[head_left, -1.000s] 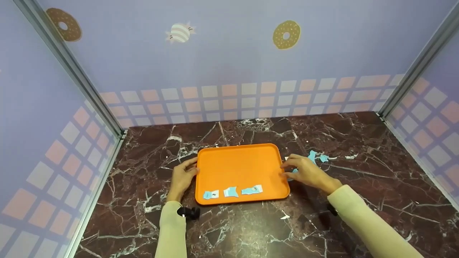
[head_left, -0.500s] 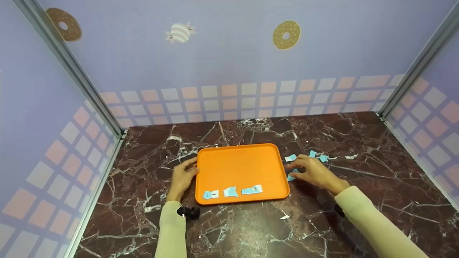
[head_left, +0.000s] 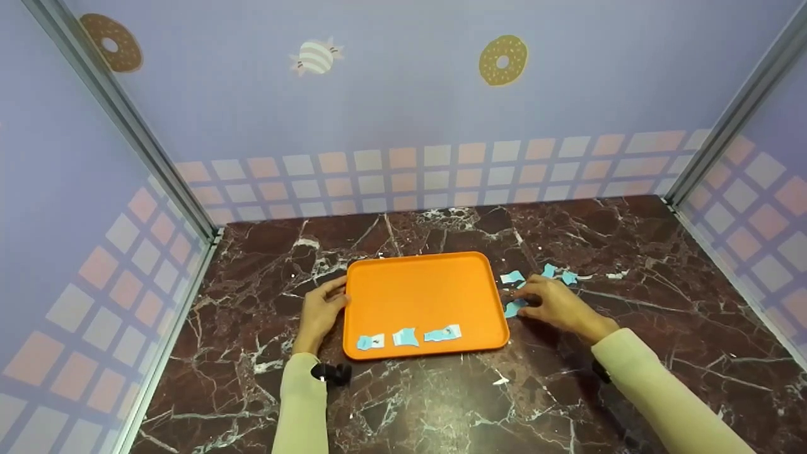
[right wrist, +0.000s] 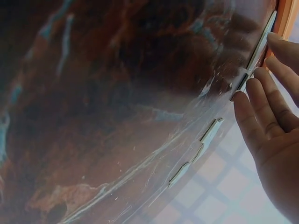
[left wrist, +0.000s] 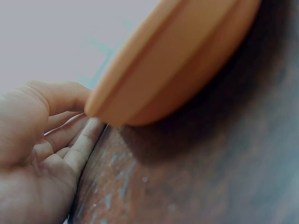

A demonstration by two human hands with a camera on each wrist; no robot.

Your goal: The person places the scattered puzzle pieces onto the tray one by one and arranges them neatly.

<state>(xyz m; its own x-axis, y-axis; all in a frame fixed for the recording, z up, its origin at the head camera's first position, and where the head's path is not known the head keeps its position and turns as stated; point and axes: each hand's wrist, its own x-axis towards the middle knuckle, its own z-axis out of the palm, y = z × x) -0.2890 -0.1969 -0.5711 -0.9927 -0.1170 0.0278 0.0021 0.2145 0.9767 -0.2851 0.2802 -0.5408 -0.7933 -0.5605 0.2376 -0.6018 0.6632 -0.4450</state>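
Near the middle of the table lies an orange tray [head_left: 422, 290], bearing three thin blue-and-white pieces, one of them the right-hand piece [head_left: 442, 333]. My left hand [head_left: 320, 315] holds the tray's left rim; the left wrist view has the thumb [left wrist: 70, 97] at the edge and other fingers beside and below it. Off the tray's right side, my right hand [head_left: 558, 304] is low over more flat pieces. Its thumb meets a light-blue piece [head_left: 514, 308] lying on the table. In the right wrist view, its loosely bent fingers [right wrist: 252, 123] are close to thin pieces; contact is hard to tell.
Beyond the right hand lie further blue pieces [head_left: 569, 278], and a blue-and-white piece [head_left: 512, 277] sits by the tray's upper right. Dark veined marble forms the tabletop [head_left: 403, 403]. Patterned walls [head_left: 403, 113] enclose the back and both sides.
My right hand has drawn slightly rightward from the tray's rim, leaving the blue pieces beside it more exposed. The left hand and the tray have stayed put.
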